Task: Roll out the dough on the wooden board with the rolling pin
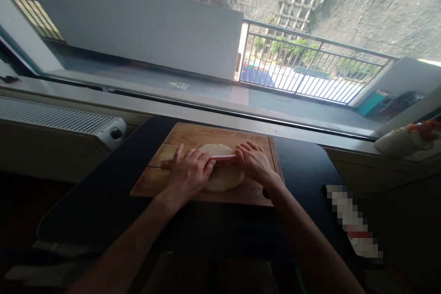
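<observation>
A round, flat sheet of pale dough [223, 181] lies on a wooden cutting board [195, 134]. Across its middle rests a wooden rolling pin [225, 161], with a thin white and red strip of light or colour along its upper side. My left hand [191, 167] is curved over the pin's left part, thumb toward the centre, and the pin's left end sticks out beyond it. On the other side, my right hand [253, 161] bends its fingers over the right part and hides that end. Dough shows both in front of and behind the pin.
The board sits on a dark table [299, 170] below a window sill [220, 117]. To the left is a white radiator [62, 117]. A blurred-out flat object [353, 220] lies at the table's right edge. A pale rounded ornament [396, 142] stands on the sill at right.
</observation>
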Demonstrator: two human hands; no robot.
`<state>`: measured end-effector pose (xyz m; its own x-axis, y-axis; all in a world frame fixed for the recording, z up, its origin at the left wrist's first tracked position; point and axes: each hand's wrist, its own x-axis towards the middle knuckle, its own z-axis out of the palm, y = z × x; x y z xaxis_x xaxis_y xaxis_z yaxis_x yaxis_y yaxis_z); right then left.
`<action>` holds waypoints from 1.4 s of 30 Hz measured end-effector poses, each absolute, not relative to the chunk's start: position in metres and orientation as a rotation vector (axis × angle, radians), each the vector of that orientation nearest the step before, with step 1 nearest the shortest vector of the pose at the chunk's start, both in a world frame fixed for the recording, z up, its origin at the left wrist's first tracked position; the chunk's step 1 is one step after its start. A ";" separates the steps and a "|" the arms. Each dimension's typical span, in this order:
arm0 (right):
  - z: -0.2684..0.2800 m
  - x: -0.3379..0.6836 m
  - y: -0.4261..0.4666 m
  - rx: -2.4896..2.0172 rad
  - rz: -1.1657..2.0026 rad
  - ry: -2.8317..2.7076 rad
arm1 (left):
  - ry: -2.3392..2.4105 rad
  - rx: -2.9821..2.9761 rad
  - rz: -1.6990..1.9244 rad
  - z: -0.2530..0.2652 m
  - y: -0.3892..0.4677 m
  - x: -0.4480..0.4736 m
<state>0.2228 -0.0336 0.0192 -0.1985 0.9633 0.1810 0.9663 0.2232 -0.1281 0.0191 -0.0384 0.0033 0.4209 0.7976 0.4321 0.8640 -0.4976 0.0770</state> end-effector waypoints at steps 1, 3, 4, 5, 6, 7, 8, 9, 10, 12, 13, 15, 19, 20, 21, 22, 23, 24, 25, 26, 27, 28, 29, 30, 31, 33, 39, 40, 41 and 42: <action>0.023 0.223 -0.015 -1.843 -0.012 -2.293 | -1.483 -2.505 -0.630 0.003 -0.047 0.018; 0.027 0.223 0.009 -1.847 -0.002 -2.318 | -1.485 -2.497 -0.628 0.002 -0.063 0.016; 0.027 0.222 0.012 -1.840 -0.002 -2.318 | -1.490 -2.497 -0.629 0.003 -0.068 0.016; 0.026 0.222 0.007 -1.830 -0.010 -2.308 | -1.499 -2.499 -0.634 0.003 -0.071 0.015; 0.022 0.222 -0.004 -1.822 -0.025 -2.288 | -1.513 -2.501 -0.643 0.004 -0.072 0.016; 0.017 0.221 -0.021 -1.815 -0.049 -2.253 | -1.524 -2.504 -0.652 0.005 -0.070 0.016; 0.011 0.220 -0.043 -1.800 -0.083 -2.214 | -1.533 -2.504 -0.663 0.006 -0.067 0.017; 0.005 0.219 -0.068 -1.795 -0.116 -2.163 | -1.539 -2.503 -0.674 0.007 -0.063 0.019; -0.002 0.217 -0.093 -1.783 -0.159 -2.123 | -1.538 -2.503 -0.684 0.007 -0.059 0.021; -0.013 0.212 -0.135 -1.723 -0.203 -2.141 | -1.527 -2.511 -0.695 0.008 -0.049 0.028; -0.016 0.210 -0.148 -1.704 -0.208 -2.161 | -1.520 -2.516 -0.697 0.007 -0.046 0.031; -0.017 0.210 -0.152 -1.710 -0.182 -2.189 | -1.506 -2.528 -0.697 0.006 -0.042 0.037; -0.004 0.228 -0.084 -1.842 -0.094 -2.113 | -1.488 -2.547 -0.674 0.006 -0.052 0.037; 0.001 0.233 -0.061 -1.855 -0.059 -2.117 | -1.481 -2.555 -0.659 0.007 -0.057 0.035; 0.006 0.238 -0.042 -1.858 -0.026 -2.124 | -1.476 -2.559 -0.645 0.007 -0.063 0.032; 0.010 0.241 -0.026 -1.852 -0.002 -2.133 | -1.475 -2.559 -0.634 0.007 -0.068 0.029; 0.012 0.242 -0.017 -1.839 0.010 -2.144 | -1.478 -2.556 -0.627 0.007 -0.071 0.027; 0.014 0.242 -0.014 -1.826 0.009 -2.150 | -1.485 -2.551 -0.624 0.007 -0.073 0.024; 0.013 0.241 -0.019 -1.814 -0.001 -2.154 | -1.494 -2.547 -0.625 0.007 -0.072 0.023; 0.011 0.238 -0.030 -1.807 -0.019 -2.151 | -1.502 -2.545 -0.629 0.006 -0.069 0.022; 0.007 0.234 -0.046 -1.803 -0.043 -2.142 | -1.507 -2.543 -0.636 0.006 -0.063 0.023; 0.002 0.230 -0.066 -1.802 -0.074 -2.127 | -1.508 -2.545 -0.644 0.005 -0.055 0.024; -0.004 0.224 -0.088 -1.800 -0.105 -2.109 | -1.505 -2.548 -0.652 0.004 -0.047 0.027; -0.009 0.217 -0.109 -1.790 -0.143 -2.099 | -1.500 -2.556 -0.659 0.004 -0.038 0.031; -0.014 0.211 -0.127 -1.769 -0.166 -2.113 | -1.493 -2.567 -0.664 0.003 -0.031 0.036; -0.019 0.202 -0.149 -1.746 -0.186 -2.149 | -1.486 -2.582 -0.668 0.003 -0.021 0.043; 0.000 0.223 -0.078 -1.930 -0.086 -2.062 | -1.484 -2.561 -0.657 0.000 -0.054 0.033; 0.005 0.228 -0.058 -1.948 -0.049 -2.068 | -1.473 -2.559 -0.646 -0.001 -0.063 0.029; 0.010 0.230 -0.040 -1.951 -0.016 -2.086 | -1.463 -2.553 -0.632 -0.001 -0.071 0.025; 0.014 0.231 -0.026 -1.940 0.006 -2.108 | -1.459 -2.544 -0.618 -0.002 -0.077 0.023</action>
<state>0.2307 -0.0262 0.0144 -0.0624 0.9782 0.1982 0.9770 0.1005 -0.1882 0.0228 -0.0772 -0.0018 0.4441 0.7922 0.4186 0.8518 -0.5181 0.0770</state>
